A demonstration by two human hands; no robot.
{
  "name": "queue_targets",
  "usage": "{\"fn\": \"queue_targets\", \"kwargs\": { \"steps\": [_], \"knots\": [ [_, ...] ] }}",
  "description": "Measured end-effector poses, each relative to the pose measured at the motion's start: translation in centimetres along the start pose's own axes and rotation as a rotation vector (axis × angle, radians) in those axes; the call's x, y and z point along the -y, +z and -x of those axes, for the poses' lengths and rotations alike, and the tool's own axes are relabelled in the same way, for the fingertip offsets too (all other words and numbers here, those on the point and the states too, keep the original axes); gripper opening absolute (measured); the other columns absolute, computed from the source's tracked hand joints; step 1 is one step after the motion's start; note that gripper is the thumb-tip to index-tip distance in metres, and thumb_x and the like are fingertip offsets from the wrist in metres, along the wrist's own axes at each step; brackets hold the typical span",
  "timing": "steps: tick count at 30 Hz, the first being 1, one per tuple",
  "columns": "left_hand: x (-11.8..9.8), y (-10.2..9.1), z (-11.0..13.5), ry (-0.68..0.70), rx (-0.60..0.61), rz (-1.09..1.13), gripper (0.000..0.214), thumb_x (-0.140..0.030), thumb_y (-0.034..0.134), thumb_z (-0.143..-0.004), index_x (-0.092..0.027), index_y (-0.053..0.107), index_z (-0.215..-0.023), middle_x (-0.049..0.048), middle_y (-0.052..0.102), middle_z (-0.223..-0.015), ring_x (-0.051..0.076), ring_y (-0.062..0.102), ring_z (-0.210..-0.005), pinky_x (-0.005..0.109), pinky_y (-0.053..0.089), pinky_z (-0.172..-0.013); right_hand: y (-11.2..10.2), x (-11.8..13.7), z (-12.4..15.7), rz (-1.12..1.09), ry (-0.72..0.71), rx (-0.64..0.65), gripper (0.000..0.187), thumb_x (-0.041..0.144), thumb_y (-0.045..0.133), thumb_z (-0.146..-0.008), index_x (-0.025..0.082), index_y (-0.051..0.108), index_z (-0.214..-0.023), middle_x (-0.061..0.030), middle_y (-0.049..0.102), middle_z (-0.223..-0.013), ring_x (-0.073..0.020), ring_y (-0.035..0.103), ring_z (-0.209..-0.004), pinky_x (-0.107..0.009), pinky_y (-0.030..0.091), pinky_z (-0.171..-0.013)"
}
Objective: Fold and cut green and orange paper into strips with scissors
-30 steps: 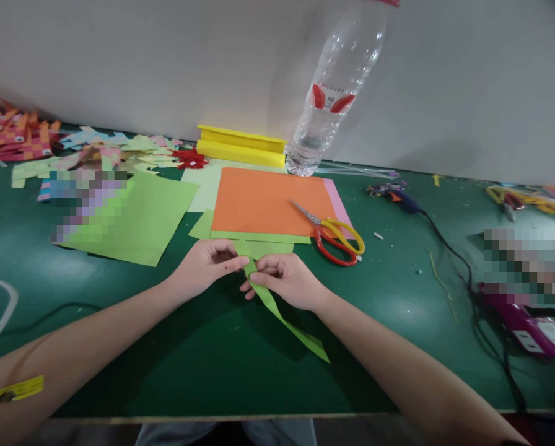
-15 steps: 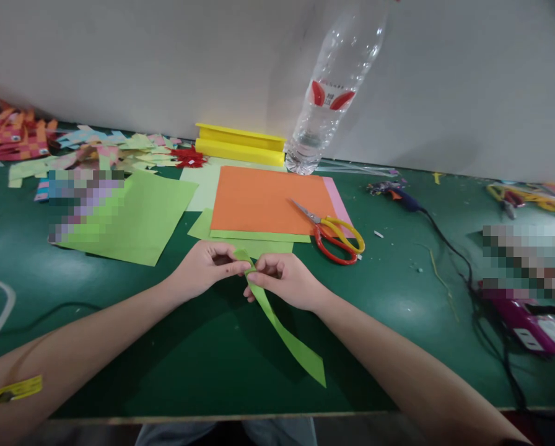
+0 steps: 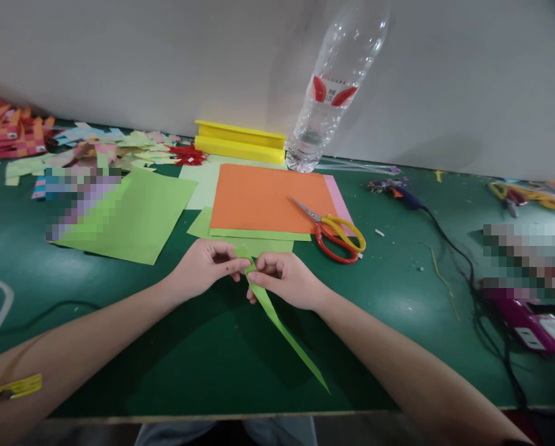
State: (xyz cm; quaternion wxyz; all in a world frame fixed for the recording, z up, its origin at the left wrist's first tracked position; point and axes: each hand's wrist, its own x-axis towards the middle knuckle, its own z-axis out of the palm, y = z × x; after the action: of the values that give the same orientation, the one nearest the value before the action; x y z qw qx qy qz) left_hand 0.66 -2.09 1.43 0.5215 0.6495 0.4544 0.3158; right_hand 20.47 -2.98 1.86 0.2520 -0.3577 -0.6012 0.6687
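Note:
A long green paper strip [image 3: 282,328] runs from between my hands down toward the table's front edge. My left hand [image 3: 207,266] pinches its upper end with thumb and forefinger. My right hand [image 3: 287,279] is closed on the strip just beside it, fingers curled over the paper. Both hands hover just above the green table [image 3: 398,297], in front of a stack of orange [image 3: 268,198], pink and green sheets.
Red and yellow scissors [image 3: 336,232] lie right of the orange sheet. A clear plastic bottle [image 3: 328,99] and a yellow box [image 3: 240,141] stand by the wall. A large green sheet [image 3: 138,217] and paper scraps [image 3: 87,148] lie left. A glue gun [image 3: 401,192] with cable is at right.
The strip's free end has twisted and swung, showing edge-on and narrower now. Both hands stay in place, with small finger shifts at the pinched end.

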Motion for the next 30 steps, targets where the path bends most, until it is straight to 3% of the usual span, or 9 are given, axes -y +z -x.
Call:
{"fn": "queue_targets", "kwargs": {
  "steps": [9, 17, 26, 30],
  "knots": [
    [-0.51, 0.03, 0.02, 0.033, -0.012, 0.027, 0.028, -0.033, 0.061, -0.085, -0.017, 0.061, -0.062, -0.0033, 0.063, -0.052, 0.009, 0.059, -0.048, 0.018, 0.045, -0.053, -0.07, -0.22, 0.02, 0.022, 0.022, -0.03, 0.023, 0.036, 0.062, -0.084, 0.02, 0.053, -0.071, -0.0008, 0.071, -0.066, -0.0133, 0.068, -0.061, -0.029, 0.052, -0.067],
    [-0.65, 0.21, 0.38, 0.077, -0.077, -0.098, 0.032, -0.033, 0.055, -0.09, -0.018, 0.062, -0.063, -0.005, 0.06, -0.047, 0.007, 0.053, -0.046, 0.017, 0.041, -0.051, -0.02, -0.18, 0.06, -0.009, 0.031, -0.018, 0.025, 0.038, 0.064, -0.082, 0.02, 0.051, -0.071, -0.0008, 0.071, -0.066, -0.0132, 0.068, -0.06, -0.029, 0.053, -0.065],
    [-0.67, 0.17, 0.27, 0.055, -0.045, -0.013, 0.04, -0.031, 0.043, -0.096, -0.017, 0.06, -0.063, -0.0017, 0.063, -0.053, 0.01, 0.06, -0.05, 0.019, 0.046, -0.055, -0.13, -0.43, -0.04, -0.028, 0.036, -0.031, 0.021, 0.032, 0.063, -0.084, 0.019, 0.052, -0.073, -0.0007, 0.072, -0.066, -0.0123, 0.068, -0.06, -0.028, 0.053, -0.066],
    [-0.39, 0.12, 0.31, 0.04, -0.127, 0.017, 0.037, -0.032, 0.047, -0.094, -0.017, 0.061, -0.064, -0.0018, 0.061, -0.051, 0.01, 0.058, -0.047, 0.02, 0.044, -0.052, -0.14, -0.62, -0.03, -0.04, 0.041, -0.032, 0.019, 0.033, 0.065, -0.082, 0.019, 0.054, -0.075, -0.0018, 0.073, -0.071, -0.0127, 0.069, -0.062, -0.029, 0.054, -0.066]
  ]
}}
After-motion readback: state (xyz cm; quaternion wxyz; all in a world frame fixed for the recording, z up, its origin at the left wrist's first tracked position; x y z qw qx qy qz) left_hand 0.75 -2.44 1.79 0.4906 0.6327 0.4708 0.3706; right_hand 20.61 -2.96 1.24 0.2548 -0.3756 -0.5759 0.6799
